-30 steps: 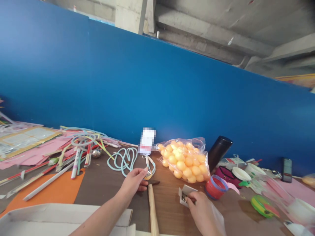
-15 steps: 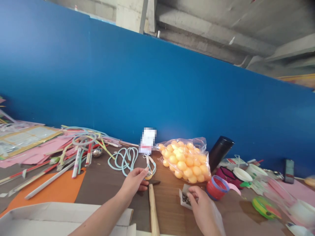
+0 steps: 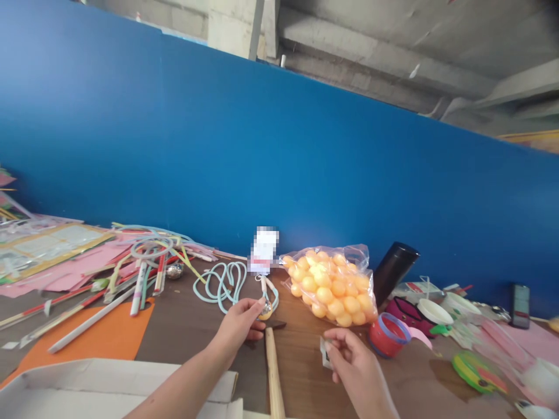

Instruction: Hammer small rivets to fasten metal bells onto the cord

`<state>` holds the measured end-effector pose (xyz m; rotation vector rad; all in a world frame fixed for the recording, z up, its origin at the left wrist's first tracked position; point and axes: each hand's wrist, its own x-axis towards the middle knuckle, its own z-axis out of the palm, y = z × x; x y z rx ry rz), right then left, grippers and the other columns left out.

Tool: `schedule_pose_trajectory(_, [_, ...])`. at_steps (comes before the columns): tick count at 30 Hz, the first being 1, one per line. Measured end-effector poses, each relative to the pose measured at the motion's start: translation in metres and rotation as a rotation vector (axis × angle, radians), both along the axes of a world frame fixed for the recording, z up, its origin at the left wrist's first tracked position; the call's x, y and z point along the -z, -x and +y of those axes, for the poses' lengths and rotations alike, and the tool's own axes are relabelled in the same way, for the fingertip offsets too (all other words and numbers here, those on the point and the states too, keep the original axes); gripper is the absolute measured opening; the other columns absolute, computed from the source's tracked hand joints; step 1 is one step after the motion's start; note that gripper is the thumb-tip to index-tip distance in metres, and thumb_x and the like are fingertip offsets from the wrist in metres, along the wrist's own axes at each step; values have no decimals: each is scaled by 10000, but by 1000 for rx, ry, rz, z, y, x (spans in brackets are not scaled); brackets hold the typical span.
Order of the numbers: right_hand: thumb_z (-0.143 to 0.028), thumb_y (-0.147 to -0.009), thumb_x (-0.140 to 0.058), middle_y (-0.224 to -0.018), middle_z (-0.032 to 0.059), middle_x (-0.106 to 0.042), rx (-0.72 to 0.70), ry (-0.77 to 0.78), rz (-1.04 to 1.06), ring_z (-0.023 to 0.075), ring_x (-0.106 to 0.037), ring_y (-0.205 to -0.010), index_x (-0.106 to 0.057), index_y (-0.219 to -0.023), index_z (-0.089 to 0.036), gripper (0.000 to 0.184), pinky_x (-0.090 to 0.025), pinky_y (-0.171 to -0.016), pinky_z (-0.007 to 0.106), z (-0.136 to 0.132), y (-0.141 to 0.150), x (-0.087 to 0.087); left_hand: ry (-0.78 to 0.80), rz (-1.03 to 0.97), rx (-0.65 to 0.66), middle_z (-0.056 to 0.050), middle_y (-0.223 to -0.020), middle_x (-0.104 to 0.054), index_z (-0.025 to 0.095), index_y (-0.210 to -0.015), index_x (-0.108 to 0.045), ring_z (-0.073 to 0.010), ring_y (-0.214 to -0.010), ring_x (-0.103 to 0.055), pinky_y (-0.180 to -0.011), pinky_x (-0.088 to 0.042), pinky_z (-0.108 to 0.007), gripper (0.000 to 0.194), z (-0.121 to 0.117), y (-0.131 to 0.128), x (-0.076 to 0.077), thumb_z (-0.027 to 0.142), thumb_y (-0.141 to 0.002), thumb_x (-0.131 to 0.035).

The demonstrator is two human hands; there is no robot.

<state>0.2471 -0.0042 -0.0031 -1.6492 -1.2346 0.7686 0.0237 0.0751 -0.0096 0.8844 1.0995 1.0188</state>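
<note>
My left hand (image 3: 238, 326) rests on the brown table, fingers pinched on a small silver bell (image 3: 266, 305) that sits by an orange ball at the end of a pale teal cord (image 3: 222, 282). My right hand (image 3: 353, 364) is lifted a little off the table with its fingers closed round a small white packet (image 3: 325, 352) of dark bits. A hammer with a wooden handle (image 3: 274, 378) lies between the two hands, its dark head near my left thumb.
A clear bag of orange balls (image 3: 329, 285) lies behind my right hand. A black flask (image 3: 395, 267), a red tape roll (image 3: 388, 334) and assorted bits sit to the right. Coloured tubes and pink sheets (image 3: 87, 267) spread left; a white carton edge (image 3: 117, 384) is nearest me.
My right hand has lifted the small packet from the table and turned it edge-on toward the left. My left hand has stayed on the bell.
</note>
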Motion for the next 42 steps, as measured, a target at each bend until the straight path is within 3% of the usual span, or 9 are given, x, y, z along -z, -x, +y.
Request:
schedule_pose_trajectory(5, [-293, -699, -574, -569, -96, -417, -148, 35, 402, 5, -340, -302, -509, -782, -172, 160, -184, -350, 156, -3, 29, 7, -8, -7, -2, -25, -750, -567, 144, -759, -582, -112, -601, -569, -514, -498, -225, 441, 0, 0, 1, 560, -623, -635])
schedule_pose_trajectory(9, [-262, -690, -566, -466, -121, -346, -228, 115, 532, 21, -295, -305, -492, -751, -182, 125, -190, -349, 158, -2, 43, 17, -24, -4, 2, -25, -760, -568, 146, -775, -581, -110, -601, -571, -516, -505, -226, 442, 1, -1, 5, 563, -636, -623])
schedule_pose_trajectory(19, [-463, -781, -545, -460, -90, -357, -37, -9, 165, 68, -304, -379, -564, -784, -173, 291, -243, -387, 189, -6, 27, -7, -6, 3, 0, -23, -736, -570, 145, -771, -574, -114, -601, -585, -503, -507, -219, 425, 4, 0, 6, 537, -626, -649])
schedule_pose_trajectory(24, [-373, -815, -512, -620, -18, -550, -132, -50, -161, 125, -478, -546, -594, -775, -192, 203, -371, -533, 226, -9, 29, -1, -14, -15, 2, -24, -730, -565, 140, -780, -576, -114, -598, -585, -502, -508, -217, 431, 4, 0, 6, 533, -622, -656])
schedule_pose_trajectory(28, [-280, -775, -533, -642, -9, -607, -298, 132, -402, 148, -533, -610, -607, -700, -208, 128, -373, -565, 227, -14, 30, -1, -13, -2, 2, -22, -739, -561, 142, -774, -569, -111, -605, -582, -505, -509, -211, 421, 3, 1, 4, 530, -634, -650])
schedule_pose_trajectory(32, [-219, -684, -599, -681, -5, -640, -375, 266, -458, 141, -561, -622, -611, -705, -212, 26, -356, -547, 209, -19, 29, -2, -11, -11, 0, -21, -730, -563, 145, -768, -568, -113, -605, -584, -503, -508, -212, 414, 3, 0, 6, 528, -634, -651])
schedule_pose_trajectory(35, [-183, -627, -625, -679, -14, -639, -395, 297, -517, 133, -558, -614, -616, -691, -217, 73, -342, -541, 202, -21, 30, -3, -12, -23, -3, -26, -728, -573, 145, -772, -575, -116, -599, -586, -496, -506, -213, 419, 4, 0, 8, 530, -627, -654])
schedule_pose_trajectory(42, [-194, -680, -570, -695, -8, -661, -465, 272, -583, 132, -570, -650, -646, -668, -219, 81, -346, -562, 196, -23, 27, -9, -2, -18, -13, -13, -716, -569, 152, -748, -575, -110, -595, -585, -498, -504, -213, 410, 3, 0, 4, 532, -620, -658])
